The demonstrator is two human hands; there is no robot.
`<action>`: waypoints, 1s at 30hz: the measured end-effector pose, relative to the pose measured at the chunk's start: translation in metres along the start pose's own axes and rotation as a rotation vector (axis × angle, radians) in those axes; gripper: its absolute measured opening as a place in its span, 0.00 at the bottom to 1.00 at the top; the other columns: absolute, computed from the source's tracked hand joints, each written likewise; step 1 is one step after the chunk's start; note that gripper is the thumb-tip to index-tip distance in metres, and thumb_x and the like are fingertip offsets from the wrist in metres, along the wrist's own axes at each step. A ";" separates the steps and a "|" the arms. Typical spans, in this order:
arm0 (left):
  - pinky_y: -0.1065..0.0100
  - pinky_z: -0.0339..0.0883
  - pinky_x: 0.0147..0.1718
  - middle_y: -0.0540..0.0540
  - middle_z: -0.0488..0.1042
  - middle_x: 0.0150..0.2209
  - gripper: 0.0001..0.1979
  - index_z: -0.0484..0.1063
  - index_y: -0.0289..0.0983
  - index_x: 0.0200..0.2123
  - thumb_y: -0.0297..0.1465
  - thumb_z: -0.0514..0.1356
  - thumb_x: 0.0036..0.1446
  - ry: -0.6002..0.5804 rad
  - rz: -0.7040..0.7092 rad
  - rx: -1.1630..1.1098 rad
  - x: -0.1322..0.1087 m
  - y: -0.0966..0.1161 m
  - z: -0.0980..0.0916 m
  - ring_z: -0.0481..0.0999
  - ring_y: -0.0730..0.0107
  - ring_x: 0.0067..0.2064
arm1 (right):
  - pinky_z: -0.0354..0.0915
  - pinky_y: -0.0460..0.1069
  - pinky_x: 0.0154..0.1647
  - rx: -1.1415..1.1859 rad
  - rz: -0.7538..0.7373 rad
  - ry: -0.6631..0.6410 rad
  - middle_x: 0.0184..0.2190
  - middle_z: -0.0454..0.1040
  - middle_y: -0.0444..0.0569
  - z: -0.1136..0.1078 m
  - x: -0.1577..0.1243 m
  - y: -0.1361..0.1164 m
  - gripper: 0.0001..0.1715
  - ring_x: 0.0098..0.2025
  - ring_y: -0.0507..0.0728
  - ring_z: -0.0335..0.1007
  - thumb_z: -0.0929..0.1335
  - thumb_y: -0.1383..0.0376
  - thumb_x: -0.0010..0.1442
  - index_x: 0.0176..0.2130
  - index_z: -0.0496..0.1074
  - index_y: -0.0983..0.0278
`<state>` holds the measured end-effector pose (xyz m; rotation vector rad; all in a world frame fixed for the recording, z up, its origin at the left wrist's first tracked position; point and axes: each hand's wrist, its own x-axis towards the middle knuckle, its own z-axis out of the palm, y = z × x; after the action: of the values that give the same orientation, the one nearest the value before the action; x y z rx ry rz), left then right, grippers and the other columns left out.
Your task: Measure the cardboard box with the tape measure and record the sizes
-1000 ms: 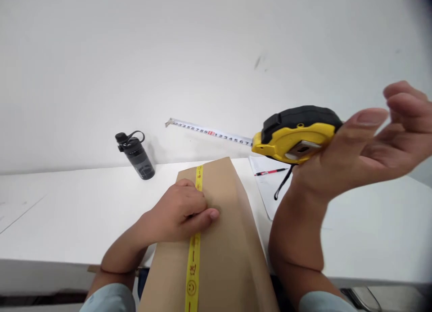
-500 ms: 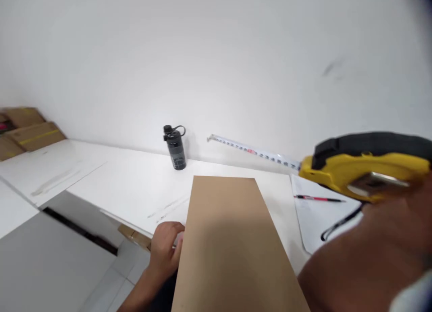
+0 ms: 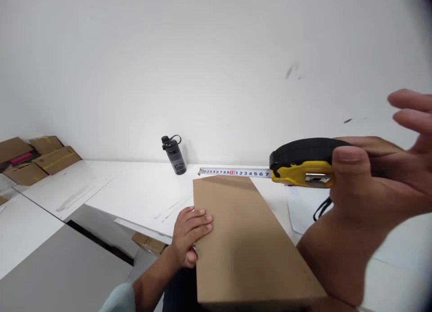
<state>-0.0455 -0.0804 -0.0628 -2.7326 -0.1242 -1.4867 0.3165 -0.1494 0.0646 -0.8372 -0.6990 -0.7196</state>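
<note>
A brown cardboard box (image 3: 236,240) lies lengthwise before me. My left hand (image 3: 191,235) grips its left edge, fingers flat on the top face and thumb against the side. In my right hand (image 3: 378,168) is a yellow and black tape measure (image 3: 300,165), pinched by the thumb on its near side while other fingers stick up at the right. The pulled-out blade (image 3: 249,173) runs leftward across the box's far end, numbers facing me. Its metal end hook (image 3: 200,171) sits just past the box's far left corner. Whether the blade touches the box I cannot tell.
A dark water bottle (image 3: 175,156) stands on the white table (image 3: 141,186) against the wall. Under the tape measure is a white sheet or board (image 3: 300,208), with a black wrist strap (image 3: 322,208) hanging over it. Several cartons (image 3: 57,159) sit at far left.
The tape measure has moved left and levelled, its blade now across the box's far end. My left hand has shifted from beside the box onto its top edge. The view has shifted.
</note>
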 end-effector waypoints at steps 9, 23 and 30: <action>0.44 0.73 0.65 0.39 0.82 0.63 0.30 0.71 0.47 0.71 0.46 0.40 0.81 -0.059 -0.200 0.031 -0.011 0.012 -0.019 0.78 0.53 0.69 | 0.77 0.51 0.27 0.304 -0.335 0.062 0.55 0.80 0.54 -0.007 0.009 0.003 0.32 0.62 0.68 0.79 0.78 0.47 0.61 0.61 0.81 0.55; 0.32 0.44 0.77 0.32 0.76 0.68 0.38 0.76 0.41 0.65 0.55 0.35 0.78 0.026 -0.573 0.336 0.012 0.010 0.092 0.66 0.43 0.76 | 0.77 0.51 0.34 0.352 -0.179 0.047 0.56 0.72 0.52 0.008 -0.005 -0.005 0.27 0.65 0.68 0.77 0.76 0.48 0.67 0.61 0.79 0.54; 0.26 0.27 0.78 0.29 0.68 0.74 0.35 0.70 0.41 0.73 0.54 0.52 0.75 -0.151 -0.648 0.235 0.049 -0.032 0.165 0.56 0.32 0.79 | 0.76 0.49 0.32 0.252 -0.175 -0.020 0.58 0.76 0.62 0.026 -0.022 -0.001 0.23 0.64 0.66 0.76 0.76 0.57 0.68 0.58 0.77 0.63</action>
<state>0.1163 -0.0358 -0.1120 -2.7231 -1.1989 -1.2349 0.2966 -0.1219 0.0612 -0.5578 -0.8691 -0.7612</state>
